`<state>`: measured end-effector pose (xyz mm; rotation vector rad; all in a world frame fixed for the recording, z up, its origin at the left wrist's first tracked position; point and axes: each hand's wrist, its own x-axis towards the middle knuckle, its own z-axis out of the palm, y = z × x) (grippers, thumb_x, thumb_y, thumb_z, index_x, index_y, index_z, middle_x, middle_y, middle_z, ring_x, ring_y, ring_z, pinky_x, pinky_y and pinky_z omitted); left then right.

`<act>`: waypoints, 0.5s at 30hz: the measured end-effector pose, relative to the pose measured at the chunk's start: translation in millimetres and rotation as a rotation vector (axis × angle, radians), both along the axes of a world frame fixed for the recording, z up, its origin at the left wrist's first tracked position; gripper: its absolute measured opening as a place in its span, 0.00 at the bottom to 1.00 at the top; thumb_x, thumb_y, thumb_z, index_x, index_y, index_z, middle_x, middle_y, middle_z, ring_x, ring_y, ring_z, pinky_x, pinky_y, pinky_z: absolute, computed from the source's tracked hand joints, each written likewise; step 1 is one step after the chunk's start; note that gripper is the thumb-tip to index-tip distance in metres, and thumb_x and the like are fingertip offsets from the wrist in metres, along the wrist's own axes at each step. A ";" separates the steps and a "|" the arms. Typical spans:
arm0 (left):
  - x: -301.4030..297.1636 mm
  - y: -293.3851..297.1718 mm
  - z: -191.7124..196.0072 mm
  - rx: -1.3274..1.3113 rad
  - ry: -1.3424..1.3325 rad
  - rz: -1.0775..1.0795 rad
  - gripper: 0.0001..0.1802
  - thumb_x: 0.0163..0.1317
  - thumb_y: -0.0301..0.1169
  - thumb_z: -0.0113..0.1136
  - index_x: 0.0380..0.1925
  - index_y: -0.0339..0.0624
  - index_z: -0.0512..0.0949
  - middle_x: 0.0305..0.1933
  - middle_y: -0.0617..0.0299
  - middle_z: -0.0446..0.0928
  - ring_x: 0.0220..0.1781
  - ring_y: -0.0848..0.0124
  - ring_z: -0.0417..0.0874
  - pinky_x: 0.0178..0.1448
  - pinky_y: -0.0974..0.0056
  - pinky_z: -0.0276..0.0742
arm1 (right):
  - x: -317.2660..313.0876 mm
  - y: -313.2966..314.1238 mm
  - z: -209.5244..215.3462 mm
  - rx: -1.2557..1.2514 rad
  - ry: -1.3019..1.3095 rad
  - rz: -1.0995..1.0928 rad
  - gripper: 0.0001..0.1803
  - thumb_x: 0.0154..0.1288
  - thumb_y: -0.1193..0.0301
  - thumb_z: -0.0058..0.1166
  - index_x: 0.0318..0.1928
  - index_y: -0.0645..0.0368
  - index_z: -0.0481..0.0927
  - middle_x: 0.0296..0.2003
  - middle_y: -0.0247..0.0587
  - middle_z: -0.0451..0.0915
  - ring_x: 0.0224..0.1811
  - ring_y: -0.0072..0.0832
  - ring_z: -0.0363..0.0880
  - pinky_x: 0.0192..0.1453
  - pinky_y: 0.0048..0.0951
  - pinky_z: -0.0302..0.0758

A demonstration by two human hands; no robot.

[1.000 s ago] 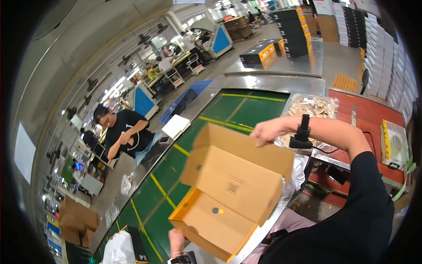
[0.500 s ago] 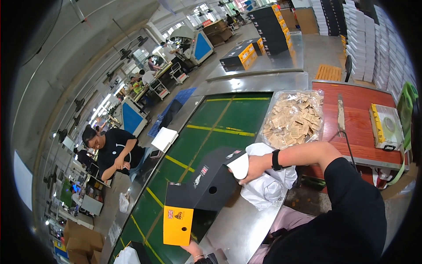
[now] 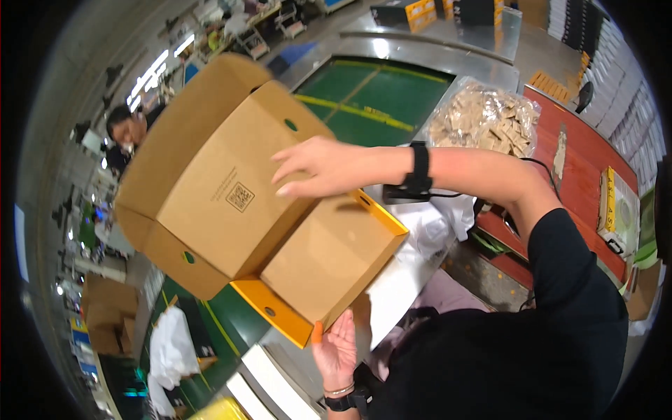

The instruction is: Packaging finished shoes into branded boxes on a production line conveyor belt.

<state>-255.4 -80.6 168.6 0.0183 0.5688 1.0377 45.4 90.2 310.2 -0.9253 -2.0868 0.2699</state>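
A shoebox with a brown cardboard inside and yellow outer sides stands opened before me, its lid (image 3: 217, 189) swung back to the far left. Its bottom tray (image 3: 332, 255) shows bare cardboard. A printed square code (image 3: 240, 197) marks the inside of the lid. My left hand (image 3: 336, 353) grips the tray's near corner from below, thumb against the yellow side. Above the hinge side of the lid, my right hand (image 3: 318, 168) is open with fingers spread, and nothing shows in it. Whether its fingertips touch the cardboard I cannot tell.
A clear bag of small brown packets (image 3: 483, 122) lies beyond my right forearm, near crumpled white wrapping (image 3: 434, 220). The green belt (image 3: 378, 91) runs behind the box. White stacked sheets (image 3: 273, 381) lie near my left hand. A co-worker (image 3: 129, 133) is across the belt.
The shoebox has been raised and opened, so its brown inside now faces me. My right hand moved left from the white wrapping to over the lid. The view has shifted too.
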 end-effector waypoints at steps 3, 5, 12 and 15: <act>-20.2 -31.8 -50.3 -0.128 0.158 -0.139 0.33 0.70 0.53 0.46 0.53 0.28 0.70 0.47 0.38 0.81 0.51 0.50 0.84 0.54 0.50 0.82 | 17.5 -31.8 -56.4 0.162 -0.023 -0.183 0.16 0.59 0.64 0.62 0.46 0.56 0.81 0.48 0.44 0.79 0.50 0.44 0.75 0.56 0.39 0.71; -28.9 -55.3 -67.8 -0.112 0.372 -0.159 0.35 0.71 0.56 0.41 0.53 0.30 0.71 0.42 0.43 0.83 0.43 0.56 0.86 0.49 0.55 0.84 | 34.9 -57.7 -108.8 0.024 -0.152 -0.369 0.28 0.53 0.60 0.64 0.55 0.52 0.76 0.57 0.50 0.71 0.58 0.49 0.67 0.60 0.44 0.68; -38.4 -68.2 -70.0 -0.022 0.491 -0.185 0.33 0.71 0.54 0.43 0.53 0.31 0.73 0.44 0.46 0.83 0.44 0.62 0.85 0.54 0.62 0.78 | 68.7 -94.5 -184.2 -0.506 -0.119 -0.524 0.54 0.46 0.54 0.70 0.71 0.59 0.57 0.68 0.64 0.57 0.63 0.58 0.67 0.66 0.41 0.67; -48.8 -66.5 -73.6 -0.026 0.445 -0.161 0.31 0.72 0.52 0.41 0.52 0.32 0.74 0.44 0.46 0.83 0.45 0.62 0.85 0.54 0.62 0.77 | 65.5 -80.7 -173.8 -0.720 -0.062 -0.528 0.57 0.42 0.61 0.73 0.71 0.64 0.55 0.64 0.62 0.65 0.66 0.50 0.66 0.69 0.35 0.64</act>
